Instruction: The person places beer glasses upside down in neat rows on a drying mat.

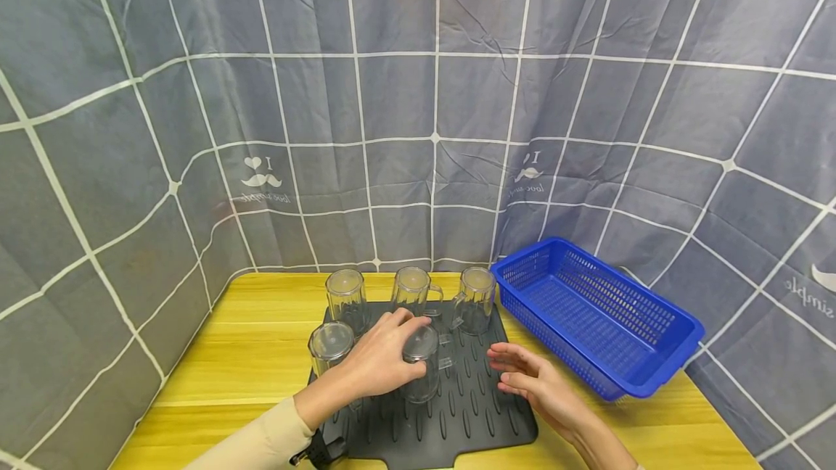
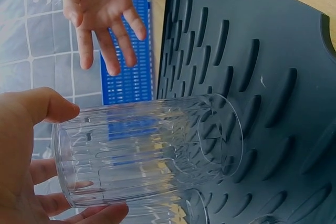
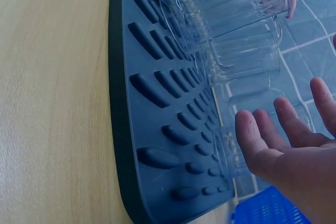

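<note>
My left hand (image 1: 380, 355) grips a clear glass mug (image 1: 421, 381) near its upturned base, thumb on one side and fingers on the other. The mug stands upside down close over the black ridged drying mat (image 1: 466, 423), its handle pointing right. In the left wrist view the ribbed wall of this mug (image 2: 136, 150) shows between thumb and fingers. My right hand (image 1: 537, 385) hovers over the mat's right edge, palm turned inward, fingers relaxed and holding nothing. Around the left hand stand other upturned glass mugs, one at the left (image 1: 331, 343) partly covered by the wrist.
Along the mat's back edge are three more mugs, the rightmost mug (image 1: 476, 301) near a blue plastic basket (image 1: 588, 310). The basket lies at an angle on the yellow wooden table (image 1: 215, 376). A grey checked curtain (image 1: 392, 107) surrounds the table's back and sides.
</note>
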